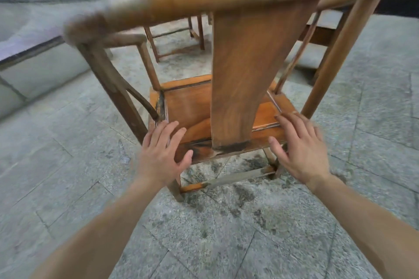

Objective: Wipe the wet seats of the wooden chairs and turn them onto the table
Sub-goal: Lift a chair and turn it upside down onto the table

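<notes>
Two bare hands, left hand [162,154] and right hand [299,149], reaching with fingers spread and empty toward the wooden chair [235,102] seat, standing upright on paving, not yet turned onto the tabletop [27,45].

no legible text, labels, or signs

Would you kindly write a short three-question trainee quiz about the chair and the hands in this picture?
1. True or false: the left hand holds a cloth.
2. The chair stands: A) on the paving, B) on the table.
3. Which part of the chair are both hands, including the right hand, reaching toward?

Key: 1. False, both hands are open and empty. 2. A. 3. The rear edge of the seat, one hand on each side of the back splat.
</notes>
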Demonstrator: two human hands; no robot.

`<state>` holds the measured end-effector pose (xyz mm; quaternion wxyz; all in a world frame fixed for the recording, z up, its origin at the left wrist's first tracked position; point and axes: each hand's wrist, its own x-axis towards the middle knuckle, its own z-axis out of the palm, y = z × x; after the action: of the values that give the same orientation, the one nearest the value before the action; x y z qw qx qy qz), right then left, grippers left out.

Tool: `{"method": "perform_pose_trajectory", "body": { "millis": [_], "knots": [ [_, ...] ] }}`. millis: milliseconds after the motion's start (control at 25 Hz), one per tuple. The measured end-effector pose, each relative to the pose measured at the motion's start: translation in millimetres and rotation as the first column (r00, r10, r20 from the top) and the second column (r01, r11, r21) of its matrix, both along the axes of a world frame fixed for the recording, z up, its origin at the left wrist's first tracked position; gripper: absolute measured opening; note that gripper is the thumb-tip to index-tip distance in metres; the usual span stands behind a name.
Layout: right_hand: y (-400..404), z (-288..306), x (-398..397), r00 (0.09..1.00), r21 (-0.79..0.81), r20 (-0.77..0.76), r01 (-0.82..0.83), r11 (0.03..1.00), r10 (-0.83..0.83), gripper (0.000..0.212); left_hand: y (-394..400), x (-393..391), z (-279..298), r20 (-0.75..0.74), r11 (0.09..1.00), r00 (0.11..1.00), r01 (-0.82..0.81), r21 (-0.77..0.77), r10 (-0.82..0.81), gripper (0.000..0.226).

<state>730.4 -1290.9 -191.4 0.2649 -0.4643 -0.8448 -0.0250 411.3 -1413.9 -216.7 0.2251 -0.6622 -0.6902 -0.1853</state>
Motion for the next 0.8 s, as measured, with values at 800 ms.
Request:
{"method": "perform_pose_trajectory", "body": {
  "millis": [800],
  "knots": [
    [169.0,-218.3,-32.5,1.000,0.298,-0.015,-0.019,0.954,0.025,0.070,64.5,-62.7,-215.1,-0.312,0.945,0.909,-0.197,0.263,0.276,0.057]
  ]
}}
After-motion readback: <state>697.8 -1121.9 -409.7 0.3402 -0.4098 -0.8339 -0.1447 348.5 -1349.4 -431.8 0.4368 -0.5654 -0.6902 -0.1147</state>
